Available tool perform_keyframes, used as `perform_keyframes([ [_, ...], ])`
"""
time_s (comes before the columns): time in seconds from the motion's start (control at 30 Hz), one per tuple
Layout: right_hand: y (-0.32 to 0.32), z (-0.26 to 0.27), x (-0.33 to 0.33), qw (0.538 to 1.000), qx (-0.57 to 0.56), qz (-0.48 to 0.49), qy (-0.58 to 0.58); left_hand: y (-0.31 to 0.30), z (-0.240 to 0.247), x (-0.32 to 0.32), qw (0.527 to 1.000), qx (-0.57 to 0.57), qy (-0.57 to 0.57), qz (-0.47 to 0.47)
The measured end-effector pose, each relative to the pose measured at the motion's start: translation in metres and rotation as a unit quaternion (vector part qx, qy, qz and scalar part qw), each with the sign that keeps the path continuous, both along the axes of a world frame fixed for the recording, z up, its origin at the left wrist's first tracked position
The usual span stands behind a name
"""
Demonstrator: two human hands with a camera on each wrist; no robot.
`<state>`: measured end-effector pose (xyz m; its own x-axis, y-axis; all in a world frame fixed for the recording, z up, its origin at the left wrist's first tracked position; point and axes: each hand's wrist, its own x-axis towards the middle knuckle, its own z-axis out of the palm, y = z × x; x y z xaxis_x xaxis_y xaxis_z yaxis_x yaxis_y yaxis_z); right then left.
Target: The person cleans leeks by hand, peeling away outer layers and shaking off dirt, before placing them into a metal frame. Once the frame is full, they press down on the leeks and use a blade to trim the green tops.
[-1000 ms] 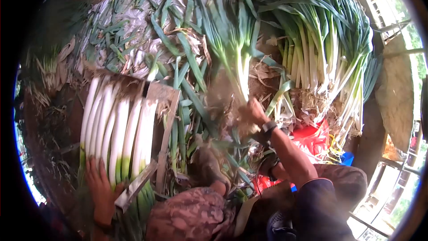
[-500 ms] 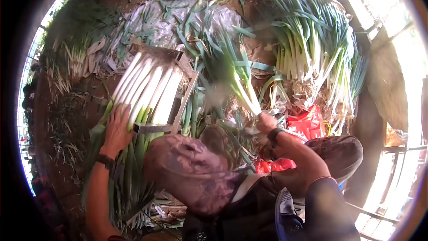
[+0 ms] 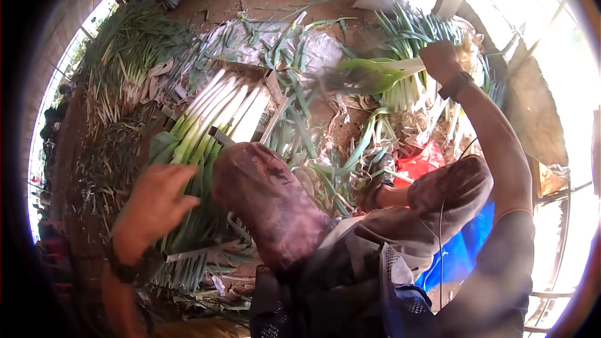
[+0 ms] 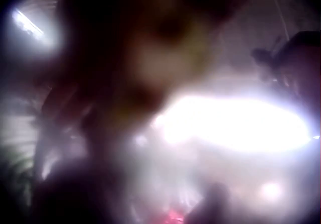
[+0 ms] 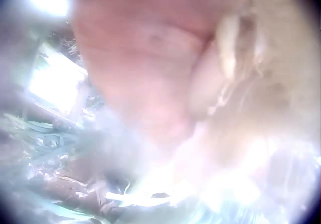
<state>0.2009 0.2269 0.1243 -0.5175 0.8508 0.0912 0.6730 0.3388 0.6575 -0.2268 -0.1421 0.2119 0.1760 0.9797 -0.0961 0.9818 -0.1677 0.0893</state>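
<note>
In the head view my right hand (image 3: 443, 62) is raised at the upper right and grips the pale lower stems of a few leeks (image 3: 379, 76). Their green leaves trail to the left, blurred. The right wrist view has the same hand (image 5: 145, 68) large and close, with pale roots beside it. My left hand (image 3: 156, 203) hovers at the lower left, fingers spread and holding nothing, near the green leaves of a row of leeks (image 3: 213, 109). Those leeks lie side by side in a wood and metal frame (image 3: 275, 87). The left wrist view is too blurred for detail.
A big heap of leeks (image 3: 404, 97) stands at the right behind the held ones, and another pile (image 3: 134, 56) at the far left. Loose leaves litter a pale plastic sheet (image 3: 250, 40). A red bag (image 3: 421, 161) lies by my bent knee (image 3: 256, 181).
My right hand has risen far up and right with the leeks, swinging them nearly level. My left hand has come off the framed leeks and pulled back towards me. The head view has also shifted.
</note>
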Motion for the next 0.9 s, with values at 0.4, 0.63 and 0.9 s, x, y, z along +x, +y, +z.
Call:
perform_keyframes([
  [0.4,-0.233,0.137,-0.012,0.984,-0.040,0.172,-0.032,0.130,-0.154,0.274,0.864,0.374,-0.337,-0.014],
  [0.63,-0.260,0.137,0.006,0.965,-0.206,0.072,-0.144,0.099,-0.175,0.317,0.828,0.197,-0.520,-0.069],
  [0.9,-0.167,0.161,0.008,0.825,0.172,0.373,0.389,0.144,-0.158,0.250,0.732,0.014,-0.679,-0.048],
])
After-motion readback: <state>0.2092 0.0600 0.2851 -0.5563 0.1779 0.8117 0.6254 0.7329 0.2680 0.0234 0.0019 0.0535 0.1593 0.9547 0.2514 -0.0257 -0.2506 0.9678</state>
